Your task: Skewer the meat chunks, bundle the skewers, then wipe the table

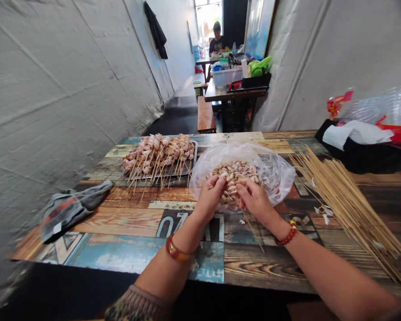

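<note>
A clear plastic bag (280, 174) lies spread open on the table with a heap of peeled-looking garlic cloves (239, 168) in it. Over the heap, my left hand (210, 194) is closed in a pinch on what looks like a garlic clove, mostly covered by the fingers. My right hand (256, 203) grips a thin bamboo skewer (254, 232), whose bare end slants down toward me. The skewer's other end is hidden at my fingers. To the left, a metal tray (195, 154) bears a pile of garlic skewers (158, 154), their sticks pointing toward me.
Loose bamboo skewers (344, 196) lie in a bundle at the right, with white scraps (324, 211) beside them. A grey cloth (75, 207) rests at the left edge. Black and red bags (361, 151) sit back right. Beyond are a cluttered table (235, 92), a bench (206, 115) and a seated person (216, 43).
</note>
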Tool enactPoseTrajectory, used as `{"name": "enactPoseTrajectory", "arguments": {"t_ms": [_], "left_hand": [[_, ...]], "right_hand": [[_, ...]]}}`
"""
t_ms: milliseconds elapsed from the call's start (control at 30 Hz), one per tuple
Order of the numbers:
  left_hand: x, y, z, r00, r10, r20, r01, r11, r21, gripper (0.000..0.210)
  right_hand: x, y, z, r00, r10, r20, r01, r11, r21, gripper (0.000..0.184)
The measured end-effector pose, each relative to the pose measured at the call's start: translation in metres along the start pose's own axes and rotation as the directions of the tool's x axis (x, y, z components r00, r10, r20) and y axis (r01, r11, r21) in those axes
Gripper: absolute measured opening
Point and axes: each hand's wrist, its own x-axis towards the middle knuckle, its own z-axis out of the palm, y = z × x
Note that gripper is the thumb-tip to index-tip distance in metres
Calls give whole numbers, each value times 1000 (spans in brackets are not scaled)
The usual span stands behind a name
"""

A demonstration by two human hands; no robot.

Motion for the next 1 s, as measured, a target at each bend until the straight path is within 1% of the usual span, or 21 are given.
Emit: {"name": "enactPoseTrajectory", "arguments": {"t_ms": [67,133,167,200,267,333,367,433,533,600,667,767,833,933,1000], "left_hand": [[-2,-1,3,996,16,83,-23,996,83,39],[-4,-2,4,987,4,159,-25,991,128,36],[-5,-2,4,984,-15,179,-8,992,128,35],[-5,-1,4,982,-41,183,22,994,103,35],[-3,1,3,978,-123,169,126,992,-12,32],[-1,4,2,964,-206,166,233,958,-165,25],[1,6,1,958,-230,173,266,936,-230,21],[3,8,0,951,-240,193,291,907,-305,18],[3,7,-1,961,-208,184,262,902,-345,27],[3,6,-2,968,-190,165,238,904,-356,30],[3,4,-3,975,-169,146,212,906,-366,29],[4,2,-4,985,-134,112,166,917,-363,26],[4,0,-4,988,-119,96,145,928,-342,29],[2,0,-2,990,-116,82,136,944,-301,34],[0,1,-1,989,-117,88,138,949,-283,35]], "right_hand": [[1,-3,-1,1000,15,8,-15,997,74,39],[2,-5,-1,996,74,41,-78,988,130,44],[3,-6,-1,992,112,54,-119,980,158,44],[3,-6,-1,988,146,58,-155,970,186,43],[5,-6,-1,982,189,31,-191,952,240,42],[6,-5,-3,981,194,-18,-181,940,288,40],[6,-5,-4,981,191,-37,-171,936,307,40],[6,-6,-5,981,185,-58,-155,928,340,37],[5,-8,-6,983,168,-76,-131,924,360,32],[3,-9,-6,988,139,-71,-106,931,348,30],[2,-10,-6,994,97,-45,-79,949,307,30],[0,-11,-3,1000,31,4,-31,983,181,33],[0,-10,-2,1000,-12,18,10,997,81,37],[0,-9,-1,997,-83,8,83,996,-40,38],[2,-7,-2,994,-105,-18,103,991,-83,37]]}}
